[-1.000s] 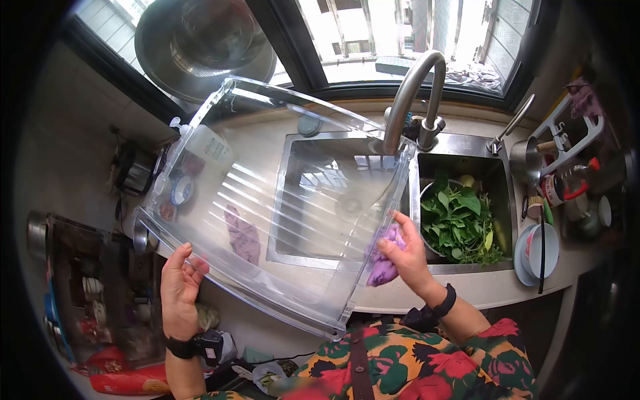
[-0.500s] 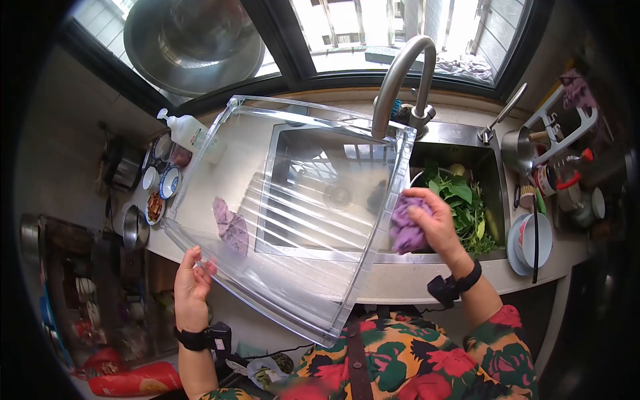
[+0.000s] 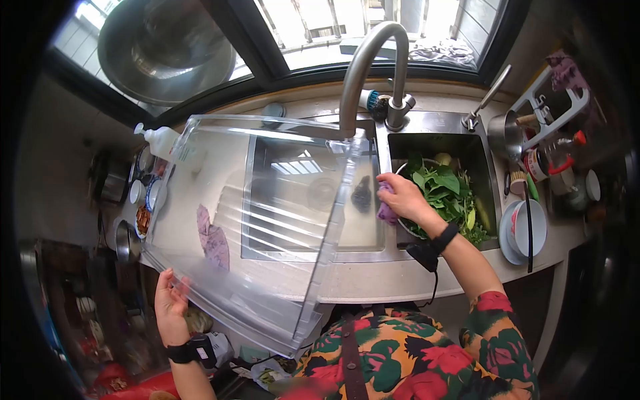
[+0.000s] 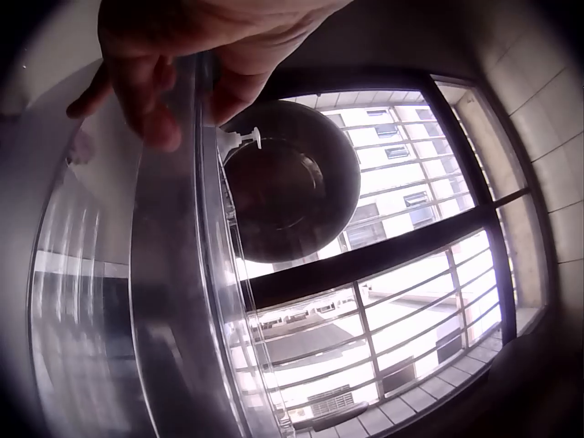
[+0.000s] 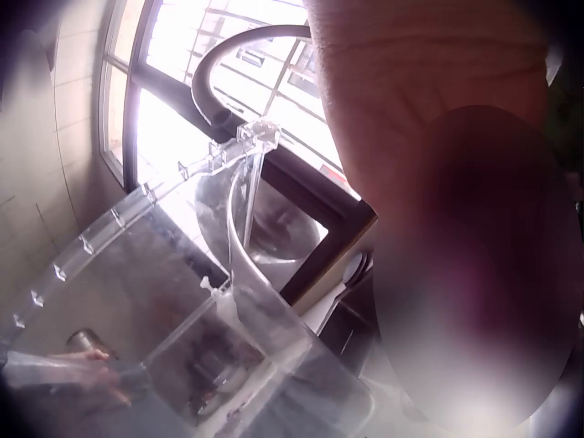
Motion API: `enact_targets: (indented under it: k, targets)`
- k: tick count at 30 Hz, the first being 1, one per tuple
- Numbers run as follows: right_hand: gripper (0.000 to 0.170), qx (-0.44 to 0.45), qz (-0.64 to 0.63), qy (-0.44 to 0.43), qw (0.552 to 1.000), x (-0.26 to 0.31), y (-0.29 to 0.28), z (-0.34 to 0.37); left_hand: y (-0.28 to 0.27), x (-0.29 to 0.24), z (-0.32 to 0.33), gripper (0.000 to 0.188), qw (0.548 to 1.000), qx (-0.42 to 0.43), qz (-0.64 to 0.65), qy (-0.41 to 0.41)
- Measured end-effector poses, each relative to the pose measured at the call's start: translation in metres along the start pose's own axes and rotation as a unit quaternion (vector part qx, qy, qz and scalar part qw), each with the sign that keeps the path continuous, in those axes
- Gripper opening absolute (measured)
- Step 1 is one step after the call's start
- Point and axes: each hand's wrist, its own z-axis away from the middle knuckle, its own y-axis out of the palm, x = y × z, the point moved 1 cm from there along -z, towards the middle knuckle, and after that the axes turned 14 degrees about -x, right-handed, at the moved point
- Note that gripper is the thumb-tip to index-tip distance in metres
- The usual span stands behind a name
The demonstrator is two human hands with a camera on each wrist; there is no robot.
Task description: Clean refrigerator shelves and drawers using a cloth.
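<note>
Kitchen worktop (image 3: pixel 407 283) runs below a dark-framed window (image 3: pixel 307 33), w/ a left sink (image 3: pixel 367 257) and a right sink (image 3: pixel 417 143) set in it. Outside the glass, at the left, is one big metal basin (image 3: pixel 167 57). A curved faucet (image 3: pixel 393 40) stands behind, near the division b/w both sinks.

Clear plastic bin (image 3: pixel 227 315) is above the worktop's left part and over most of the left sink; its near side goes past the worktop's front edge. Whether it rests on smth. underneath, I cannot tell. Left hand (image 3: pixel 171 307) is at its near left corner, grip pinching the rim, thumb on one side, fingers on the other.

Right hand (image 3: pixel 407 200) has its grip closed around a purple cloth (image 3: pixel 386 210), at the strip b/w the sinks, just beside the bin's right side. In the right wrist view the cloth is only a blur.

Through the clear plastic one sees a purple rag (image 3: pixel 215 247) lying on the worktop, left of the left sink, and a dark thing (image 3: pixel 361 195) inside this sink. Green leaves (image 3: pixel 443 187) fill a bowl in the right sink. Pump bottle (image 3: pixel 160 141) stands nr. the bin's far left corner; pale dishes (image 3: pixel 540 233) are at the worktop's right end.
</note>
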Motion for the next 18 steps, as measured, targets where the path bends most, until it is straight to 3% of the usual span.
enact_targets:
  k: [4, 12, 14, 15, 18]
  targets:
    - [0.03, 0.038, 0.074, -0.051, 0.995, -0.006, 0.026, -0.008, -0.005, -0.007, -0.007, 0.027, 1.0, -0.007, -0.005, 0.014]
    - [0.03, 0.05, 0.076, -0.105, 0.99, -0.008, 0.053, -0.015, -0.022, -0.027, -0.078, 0.029, 1.0, -0.015, 0.017, 0.001]
    - [0.034, 0.116, 0.109, -0.123, 0.98, -0.004, 0.061, -0.015, -0.024, -0.032, -0.091, 0.034, 0.999, 0.011, -0.001, 0.032]
    - [0.034, 0.119, 0.109, -0.126, 0.979, -0.003, 0.064, -0.015, -0.022, -0.035, -0.097, 0.039, 0.999, -0.025, 0.002, 0.023]
    - [0.036, 0.19, 0.098, -0.102, 0.972, -0.007, 0.079, -0.015, -0.019, -0.037, -0.112, 0.043, 0.998, -0.019, 0.032, 0.045]
